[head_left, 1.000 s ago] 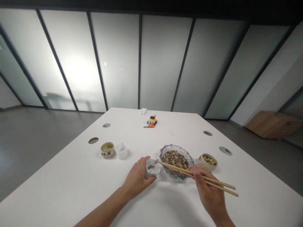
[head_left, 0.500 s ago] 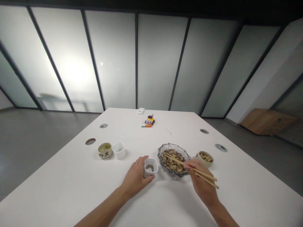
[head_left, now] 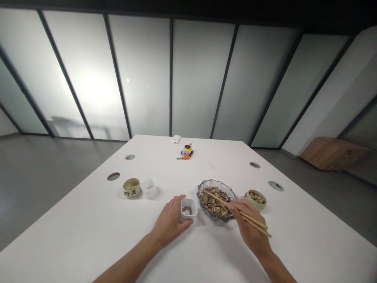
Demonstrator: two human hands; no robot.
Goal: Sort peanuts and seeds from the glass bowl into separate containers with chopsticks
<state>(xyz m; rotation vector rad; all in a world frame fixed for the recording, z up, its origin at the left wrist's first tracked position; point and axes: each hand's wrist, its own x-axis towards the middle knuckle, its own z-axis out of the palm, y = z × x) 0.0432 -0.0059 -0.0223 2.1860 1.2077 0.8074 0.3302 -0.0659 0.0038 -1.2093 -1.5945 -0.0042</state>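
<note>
My left hand (head_left: 171, 218) is wrapped round a small white plastic cup (head_left: 188, 215) on the table, with a few dark seeds at its bottom. In my right hand (head_left: 250, 224) is a pair of wooden chopsticks (head_left: 255, 222). Their tips reach into a clear glass bowl (head_left: 203, 207) filled with striped sunflower seeds (head_left: 212, 201) and some paler nuts. Whether the tips pinch a seed is too small to tell. Just beyond my right hand stands a ceramic bowl (head_left: 261, 205) holding tan nuts (head_left: 256, 196).
To the left, a green ceramic bowl with dark characters (head_left: 131, 188) stands beside another white plastic cup (head_left: 149, 188). Farther back lie a toy carrot (head_left: 184, 157), a yellow toy car (head_left: 187, 150) and a white box-like object (head_left: 176, 139). Round holes (head_left: 113, 176) pierce the white table (head_left: 88, 232) near its sides.
The chopsticks' rear ends have come closer together, and their tips have shifted slightly within the seeds. My left hand stays on the cup. The whole view has shifted slightly.
</note>
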